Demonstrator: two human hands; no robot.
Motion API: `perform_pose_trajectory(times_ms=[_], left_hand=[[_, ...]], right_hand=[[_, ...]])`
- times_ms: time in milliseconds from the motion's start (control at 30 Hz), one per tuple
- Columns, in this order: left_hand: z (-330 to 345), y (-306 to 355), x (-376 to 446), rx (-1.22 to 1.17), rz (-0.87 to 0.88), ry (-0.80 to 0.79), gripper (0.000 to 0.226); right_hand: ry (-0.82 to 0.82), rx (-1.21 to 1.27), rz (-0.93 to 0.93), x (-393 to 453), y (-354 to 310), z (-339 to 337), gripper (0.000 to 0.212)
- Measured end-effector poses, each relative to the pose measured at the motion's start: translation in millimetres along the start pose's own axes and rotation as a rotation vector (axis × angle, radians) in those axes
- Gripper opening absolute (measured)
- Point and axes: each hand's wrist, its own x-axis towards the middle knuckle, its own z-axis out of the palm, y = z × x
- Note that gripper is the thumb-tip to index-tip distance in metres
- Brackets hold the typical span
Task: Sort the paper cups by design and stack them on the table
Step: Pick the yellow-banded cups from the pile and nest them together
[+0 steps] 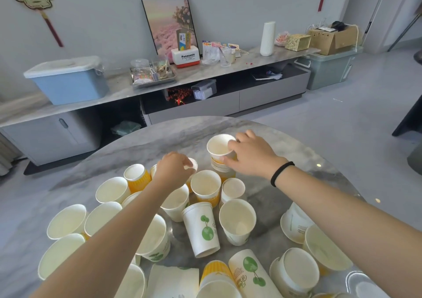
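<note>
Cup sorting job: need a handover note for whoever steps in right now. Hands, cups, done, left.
Left hand: grips a cup above the loose pile.
Right hand: holds the top cup of the orange stack at the far side of the table.
Done: that one orange stack is started.
Left: many loose cups, upright or tipped, among them an inverted green-tree cup and an orange cup on its side. No upright green-design stack is built that I can see.
</note>
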Motion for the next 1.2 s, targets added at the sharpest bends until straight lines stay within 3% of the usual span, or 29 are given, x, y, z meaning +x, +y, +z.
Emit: perform_pose_trajectory(times_ms=[67,133,233,333,500,633,767,900,1033,1200], left_hand=[[0.1,1.3,-2.8,0.025,-0.007,-0.051,0.024],[0.0,4.7,-5.0,0.014,-0.024,-0.086,0.025],[-0.5,9.5,-5.4,0.045,-0.034,-0.132,0.031],[2.4,13.4,-6.6,0.127,-0.037,-0.125,0.033],[-13.8,17.3,-5.6,-0.007,-0.085,-0.051,0.020],[-43.3,23.8,-6.1,-0.055,-0.041,0.083,0.017],[-62.6,39.6,-11.9,-0.097,0.024,0.193,0.019],[-67.4,54.9,-19.6,-0.205,0.054,0.241,0.021],[-73.1,59.6,-21.7,-0.379,0.064,0.281,0.021],[-66.8,59.1,-17.7,-0.394,0.072,0.319,0.019]], right_hand=[[-0.201,0.120,0.072,1.0,-2.2,10.0,0.056],[-0.244,0.345,0.119,0.8,-3.8,18.7,0.053],[-0.148,0.494,0.107,1.2,-6.4,24.7,0.049],[-0.130,0.582,0.143,5.1,-6.5,26.0,0.060],[-0.095,0.618,0.156,4.5,-4.8,22.4,0.059],[0.249,0.537,0.141,-1.2,-8.8,8.7,0.038],[0.128,0.918,0.143,-5.2,-30.9,-15.5,0.033],[0.209,0.877,0.162,-3.8,-35.3,-28.2,0.022],[0.336,0.704,0.243,-3.3,-17.7,-37.2,0.023],[0.439,0.695,0.364,1.8,7.0,-42.5,0.031]])
